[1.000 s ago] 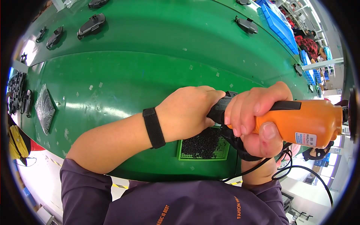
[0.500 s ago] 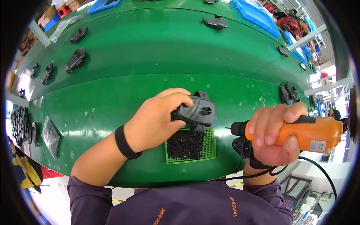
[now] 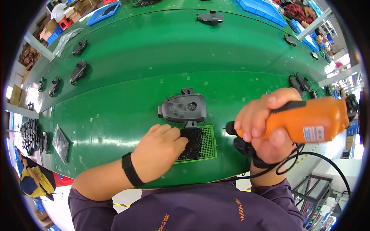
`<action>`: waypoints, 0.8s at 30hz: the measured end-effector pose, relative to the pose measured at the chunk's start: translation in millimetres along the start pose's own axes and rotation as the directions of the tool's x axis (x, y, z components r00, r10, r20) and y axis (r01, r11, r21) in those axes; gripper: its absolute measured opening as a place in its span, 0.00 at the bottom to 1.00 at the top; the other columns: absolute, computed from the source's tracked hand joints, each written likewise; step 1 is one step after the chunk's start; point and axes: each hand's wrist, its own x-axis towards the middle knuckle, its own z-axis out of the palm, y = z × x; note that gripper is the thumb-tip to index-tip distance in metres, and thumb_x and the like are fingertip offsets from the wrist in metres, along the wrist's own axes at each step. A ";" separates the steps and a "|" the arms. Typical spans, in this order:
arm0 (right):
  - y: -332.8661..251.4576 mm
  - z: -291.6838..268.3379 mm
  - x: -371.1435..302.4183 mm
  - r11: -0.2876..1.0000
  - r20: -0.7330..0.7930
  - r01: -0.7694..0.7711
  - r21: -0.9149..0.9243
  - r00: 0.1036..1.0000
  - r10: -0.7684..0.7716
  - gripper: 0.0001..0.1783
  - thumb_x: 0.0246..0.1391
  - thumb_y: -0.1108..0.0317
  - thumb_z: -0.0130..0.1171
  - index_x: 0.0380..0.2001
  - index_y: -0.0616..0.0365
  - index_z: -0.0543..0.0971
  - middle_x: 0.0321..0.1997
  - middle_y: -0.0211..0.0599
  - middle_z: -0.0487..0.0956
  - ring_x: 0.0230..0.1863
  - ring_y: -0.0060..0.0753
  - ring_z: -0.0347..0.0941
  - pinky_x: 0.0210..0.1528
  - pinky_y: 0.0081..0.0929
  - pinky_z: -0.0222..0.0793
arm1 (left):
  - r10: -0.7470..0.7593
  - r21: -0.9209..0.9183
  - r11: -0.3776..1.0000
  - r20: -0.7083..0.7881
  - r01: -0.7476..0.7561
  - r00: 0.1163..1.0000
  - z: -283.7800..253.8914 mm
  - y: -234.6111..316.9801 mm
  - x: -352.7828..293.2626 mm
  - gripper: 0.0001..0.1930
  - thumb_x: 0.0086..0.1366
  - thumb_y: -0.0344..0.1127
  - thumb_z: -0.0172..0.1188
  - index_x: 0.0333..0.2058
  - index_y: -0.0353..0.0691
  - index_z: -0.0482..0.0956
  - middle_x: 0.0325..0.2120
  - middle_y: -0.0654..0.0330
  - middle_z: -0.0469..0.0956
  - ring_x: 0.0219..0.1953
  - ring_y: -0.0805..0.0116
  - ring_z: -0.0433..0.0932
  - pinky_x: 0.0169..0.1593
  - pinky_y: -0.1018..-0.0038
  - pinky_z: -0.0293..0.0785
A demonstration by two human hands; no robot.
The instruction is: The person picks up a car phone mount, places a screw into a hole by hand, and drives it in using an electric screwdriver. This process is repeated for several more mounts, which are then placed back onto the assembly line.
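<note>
My left hand (image 3: 158, 148) reaches into the left part of a small green perforated tray (image 3: 208, 155), its fingers curled and pressed together. Tiny black screws (image 3: 192, 143) are heaped in that tray; whether the fingertips pinch one is hidden. Just beyond the tray, a black phone holder (image 3: 178, 108) lies on the table with its round stub facing up, touched by neither hand. My right hand (image 3: 266, 125) is wrapped round an orange electric screwdriver (image 3: 308, 120). Its thin bit points left, in the air right of the tray.
A black cable (image 3: 327, 159) hangs from near my right wrist. More phone holders (image 3: 79, 72) are spread over the green table (image 3: 154, 50). A plastic bag (image 3: 61, 143) and a cluster of black parts lie at the left. Blue trays (image 3: 266, 14) stand along the far side.
My left hand has let go of the phone holder, which now lies on the table, and has moved down to the screw tray. The screwdriver has shifted slightly left and up.
</note>
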 end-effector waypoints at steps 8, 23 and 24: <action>72.0 -28.4 -16.7 0.985 -0.125 -0.108 0.137 0.984 0.125 0.22 0.60 0.56 0.61 0.48 0.57 0.67 0.20 0.30 0.69 0.18 0.28 0.67 0.25 0.33 0.71 | -0.004 -0.126 0.992 -0.118 -0.011 0.993 3.9 0.1 2.3 0.10 0.56 0.31 0.69 0.37 0.42 0.83 0.31 0.60 0.75 0.36 0.59 0.75 0.45 0.63 0.72; -5.5 6.8 24.5 0.972 0.072 -0.002 0.233 0.997 -0.015 0.24 0.57 0.56 0.66 0.49 0.55 0.67 0.21 0.32 0.71 0.18 0.31 0.69 0.28 0.36 0.73 | -0.277 -0.606 0.794 -0.292 0.047 0.915 -37.9 2.8 25.0 0.11 0.57 0.28 0.71 0.40 0.36 0.84 0.28 0.57 0.78 0.28 0.62 0.76 0.33 0.70 0.72; -11.0 9.9 27.6 0.969 0.130 0.009 0.246 0.991 -0.042 0.24 0.57 0.56 0.66 0.49 0.54 0.67 0.20 0.32 0.71 0.18 0.31 0.69 0.28 0.36 0.73 | -0.279 -0.598 0.800 -0.301 0.047 0.912 -40.0 3.7 28.1 0.11 0.57 0.28 0.71 0.40 0.36 0.84 0.28 0.57 0.78 0.28 0.62 0.76 0.33 0.70 0.72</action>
